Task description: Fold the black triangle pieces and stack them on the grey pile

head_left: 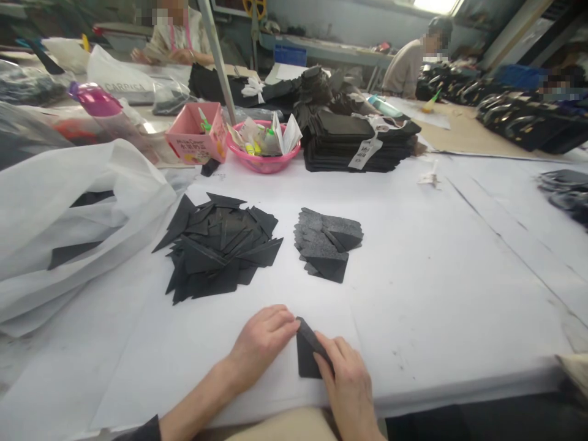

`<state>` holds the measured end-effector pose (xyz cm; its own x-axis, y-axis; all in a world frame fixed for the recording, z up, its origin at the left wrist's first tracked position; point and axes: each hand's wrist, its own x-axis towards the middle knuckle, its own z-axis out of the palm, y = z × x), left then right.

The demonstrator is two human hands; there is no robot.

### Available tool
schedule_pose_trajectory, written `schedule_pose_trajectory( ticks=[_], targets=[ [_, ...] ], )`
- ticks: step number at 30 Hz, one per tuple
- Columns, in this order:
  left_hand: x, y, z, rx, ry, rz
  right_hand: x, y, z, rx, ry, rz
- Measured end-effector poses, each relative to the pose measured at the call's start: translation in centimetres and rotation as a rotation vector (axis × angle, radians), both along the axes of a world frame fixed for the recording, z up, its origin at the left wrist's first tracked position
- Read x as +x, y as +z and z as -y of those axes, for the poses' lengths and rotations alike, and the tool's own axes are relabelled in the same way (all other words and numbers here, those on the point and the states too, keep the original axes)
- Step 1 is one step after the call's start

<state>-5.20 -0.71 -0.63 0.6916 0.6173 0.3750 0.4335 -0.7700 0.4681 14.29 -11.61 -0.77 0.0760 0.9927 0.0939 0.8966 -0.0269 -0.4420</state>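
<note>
Both hands rest on one small black piece [307, 355] lying on the white table covering [459, 275] at the near edge, directly in front of the person. The left hand [260, 343] is loosely curled, its fingertips [290, 324] pressed to the piece's upper left corner; the fingers are nearly closed but do not wrap around anything. The right hand [346, 383] lies flatter, fingers extended along the piece's right edge and covering part of it. Whether the thumb is tucked under that edge cannot be told from this angle.

The piece is dark, matte and roughly triangular, with one flap raised (it appears to be two layers, or one folded).

Beyond the piece and to its left sits a loose heap of black triangular pieces [218, 245], smooth-faced and sharp-cornered, fanned in all directions. Beyond the piece and slightly to its right is a smaller stack of grey pieces [326, 242] with a coarse, speckled, felt-like surface. Well left of the piece lies a crumpled white non-woven bag [68, 226] with black pieces showing in its folds. Far beyond the piece stand a pink bowl [264, 160] of oddments, a pink carton [195, 131] and a squared stack of black sheets [358, 144]. Other people sit at the far benches.
</note>
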Motion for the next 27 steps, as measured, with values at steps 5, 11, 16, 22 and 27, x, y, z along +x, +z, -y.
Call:
schedule_pose_trajectory(
  ticks=[5,11,16,22,27],
  targets=[
    [1.4,-0.8,1.1,0.018,-0.031,0.006,0.0,0.3,0.1,0.023,0.007,0.02],
    [1.2,-0.9,1.1,0.008,-0.02,0.005,-1.4,0.4,-1.0,0.073,-0.07,0.04],
    [1.3,-0.9,1.4,-0.091,-0.006,0.028,-1.7,-0.2,-0.9,0.12,-0.053,-0.022],
    [1.2,-0.5,1.8,-0.046,0.025,0.016,-1.4,-0.8,-0.6,0.179,-0.015,-0.038],
    [1.2,-0.4,2.2,0.024,0.108,0.008,-1.4,-0.9,-0.6,0.197,-0.017,-0.061]
  ],
)
